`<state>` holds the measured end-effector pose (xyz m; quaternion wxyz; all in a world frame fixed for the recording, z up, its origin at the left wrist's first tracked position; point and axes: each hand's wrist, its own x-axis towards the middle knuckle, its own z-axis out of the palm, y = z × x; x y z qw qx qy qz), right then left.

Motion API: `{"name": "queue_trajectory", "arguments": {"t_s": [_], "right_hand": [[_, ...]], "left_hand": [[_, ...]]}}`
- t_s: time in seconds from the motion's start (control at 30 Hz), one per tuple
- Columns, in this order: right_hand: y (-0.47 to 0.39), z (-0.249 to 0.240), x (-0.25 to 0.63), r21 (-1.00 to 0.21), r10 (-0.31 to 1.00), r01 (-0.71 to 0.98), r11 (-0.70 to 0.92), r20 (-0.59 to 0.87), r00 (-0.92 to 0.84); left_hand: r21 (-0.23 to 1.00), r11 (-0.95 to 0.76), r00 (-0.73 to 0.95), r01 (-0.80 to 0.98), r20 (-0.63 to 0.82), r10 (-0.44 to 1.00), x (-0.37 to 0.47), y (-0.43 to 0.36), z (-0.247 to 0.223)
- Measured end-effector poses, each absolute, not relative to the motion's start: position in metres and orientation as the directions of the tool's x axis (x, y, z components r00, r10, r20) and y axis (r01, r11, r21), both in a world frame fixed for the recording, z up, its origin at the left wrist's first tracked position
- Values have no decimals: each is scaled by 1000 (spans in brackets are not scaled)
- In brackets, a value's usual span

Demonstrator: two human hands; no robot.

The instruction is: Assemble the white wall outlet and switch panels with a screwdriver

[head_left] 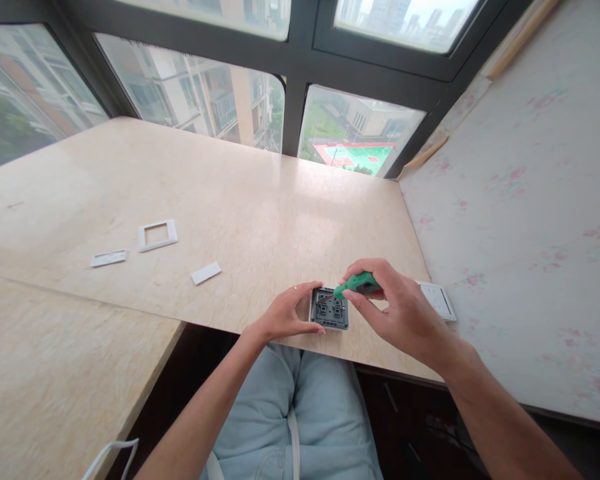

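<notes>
A square switch module [333, 319] with a dark grey inner face and a pale rim lies near the front edge of the stone sill. My left hand [291, 311] grips its left side, thumb at the near edge and fingers at the far edge. In my right hand [387, 297] is a green-handled screwdriver [363, 283], its thin shaft pointing left and down over the module's face. The tip is at the module's upper left part; whether it sits in a screw cannot be made out.
On the sill [260, 220] lie a white square frame [143, 241], a slotted white strip [109, 259] and a plain white plate [206, 273]. Another white panel [439, 301] rests by the papered wall [525, 220], behind my right hand. Windows stand along the back.
</notes>
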<state>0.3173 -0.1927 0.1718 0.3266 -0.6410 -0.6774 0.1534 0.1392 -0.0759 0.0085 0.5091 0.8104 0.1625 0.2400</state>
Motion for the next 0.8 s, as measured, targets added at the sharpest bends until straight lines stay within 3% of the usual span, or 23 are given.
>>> {"name": "queue_trajectory", "arguments": {"t_s": [0.8], "right_hand": [[-191, 170, 322, -619, 967, 766, 175, 253, -16]], "left_hand": [[921, -390, 837, -11, 222, 500, 139, -74, 10]]}}
